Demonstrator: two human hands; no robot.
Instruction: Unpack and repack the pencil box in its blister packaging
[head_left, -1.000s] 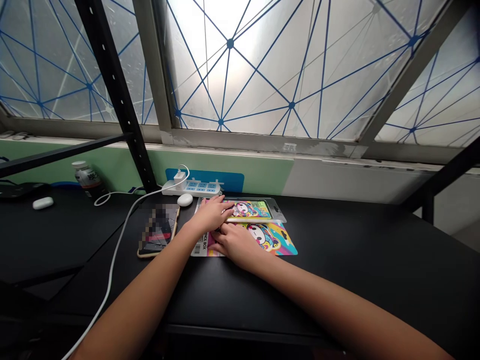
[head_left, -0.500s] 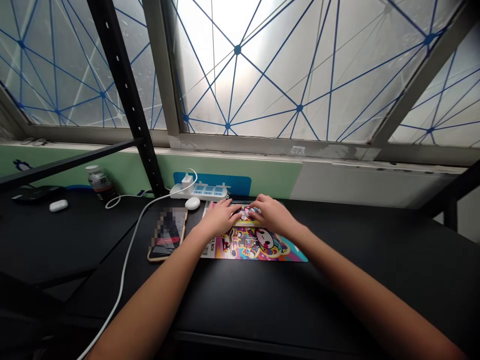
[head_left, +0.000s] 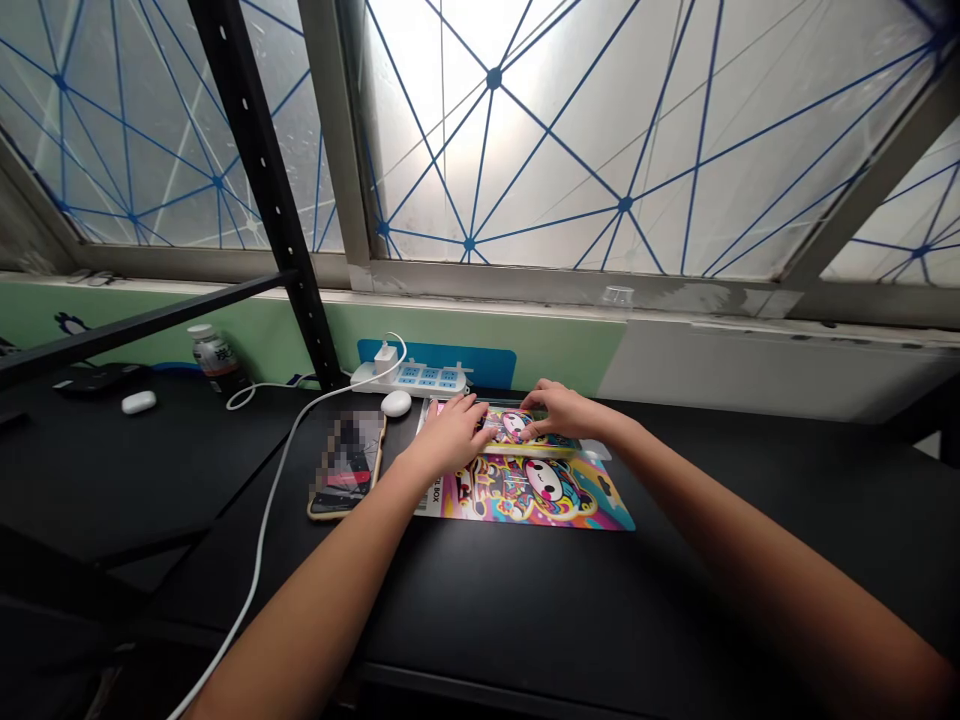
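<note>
On the black desk lies a brightly printed cardboard packet (head_left: 544, 490) with cartoon faces and the partly covered lettering "BOX". Across its upper part runs a smaller, similarly printed piece (head_left: 515, 425) with a pale yellow front edge; what kind of thing it is I cannot tell. My left hand (head_left: 454, 432) rests flat over the left end of that piece, fingers spread. My right hand (head_left: 562, 410) arches over its right part, thumb on the print and fingers apart at the far side. A strip of clear plastic (head_left: 596, 450) shows below my right wrist.
Left of the packet lie a phone (head_left: 349, 465) and a white round case (head_left: 396, 403). Behind them sits a white power strip (head_left: 431, 378) with a charger plugged in. A white cable (head_left: 262, 540) trails past my left arm. A bottle (head_left: 217, 362) stands farther left.
My right hand has shifted right along the upper piece, uncovering a cartoon face between my hands. My left hand stays at the left end. The view has shifted slightly.
</note>
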